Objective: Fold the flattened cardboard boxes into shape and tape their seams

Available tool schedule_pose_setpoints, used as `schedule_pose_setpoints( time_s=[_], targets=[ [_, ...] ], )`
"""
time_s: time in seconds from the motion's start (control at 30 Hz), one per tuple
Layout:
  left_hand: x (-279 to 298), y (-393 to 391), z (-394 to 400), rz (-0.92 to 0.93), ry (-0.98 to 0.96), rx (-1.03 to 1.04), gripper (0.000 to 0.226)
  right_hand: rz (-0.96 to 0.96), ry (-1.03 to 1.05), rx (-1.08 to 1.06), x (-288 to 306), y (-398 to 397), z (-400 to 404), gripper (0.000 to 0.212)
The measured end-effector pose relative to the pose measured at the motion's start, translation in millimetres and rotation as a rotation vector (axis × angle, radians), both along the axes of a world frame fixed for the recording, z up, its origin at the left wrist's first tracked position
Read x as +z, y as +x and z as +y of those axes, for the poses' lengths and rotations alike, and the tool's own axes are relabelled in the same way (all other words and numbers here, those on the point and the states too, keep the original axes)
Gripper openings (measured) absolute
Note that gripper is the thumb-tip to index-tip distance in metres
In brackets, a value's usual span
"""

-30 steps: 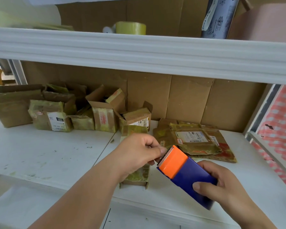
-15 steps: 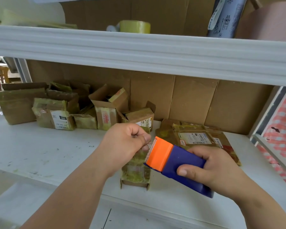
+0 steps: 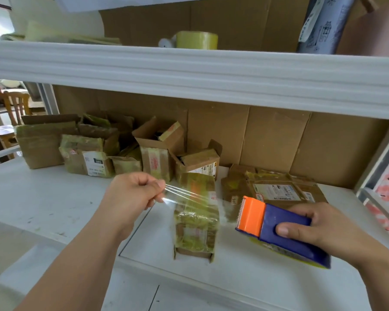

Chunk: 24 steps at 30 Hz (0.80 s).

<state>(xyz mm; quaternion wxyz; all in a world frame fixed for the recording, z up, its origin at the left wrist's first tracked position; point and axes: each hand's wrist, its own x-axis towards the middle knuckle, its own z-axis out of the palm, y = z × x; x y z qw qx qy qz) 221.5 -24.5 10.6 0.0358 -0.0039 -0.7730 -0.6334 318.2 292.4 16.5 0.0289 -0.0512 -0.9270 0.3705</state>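
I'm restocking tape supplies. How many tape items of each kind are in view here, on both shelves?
Blue tape dispenser with orange cutter, held in the right hand: 1
Yellowish tape roll on the upper white shelf: 1
Clear tape strip, pinched by the left hand and stretched from the dispenser: 1
Total: 3

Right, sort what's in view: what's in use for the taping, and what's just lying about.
In use:
left hand pinching clear tape
right hand gripping tape dispenser
small box
flattened boxes

Lying about:
yellow tape roll
opened boxes
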Motion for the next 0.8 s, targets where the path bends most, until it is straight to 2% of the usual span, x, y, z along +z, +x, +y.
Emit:
schedule_pose_setpoints(
  time_s=[0.1, 0.13, 0.27, 0.37, 0.47, 0.6, 0.8],
  targets=[
    [-9, -2, -1, -0.067, 0.061, 0.038, 0.013, -0.049, -0.026, 0.001, 7, -7, 2, 0.045],
    [-10, -2, -2, -0.082, 0.062, 0.041, 0.013, -0.057, -0.018, 0.009, 9, -9, 3, 0.050],
    [-14, -3, -2, -0.123, 0.056, 0.054, 0.012, -0.089, 0.077, 0.039, 16, -21, 4, 0.093],
    [-18, -5, -1, -0.145, 0.033, 0.058, 0.011, -0.127, 0.116, 0.064, 22, -28, 4, 0.103],
    [-19, -7, -1, -0.168, 0.025, 0.040, 0.011, -0.148, 0.139, 0.080, 24, -32, 7, 0.102],
    [-24, -8, -2, -0.193, 0.008, 0.022, 0.011, -0.176, 0.154, 0.084, 21, -35, 8, 0.088],
    [-33, -10, -2, -0.234, 0.000, 0.014, 0.013, -0.225, 0.164, 0.087, 15, -43, 7, 0.083]
  ],
)
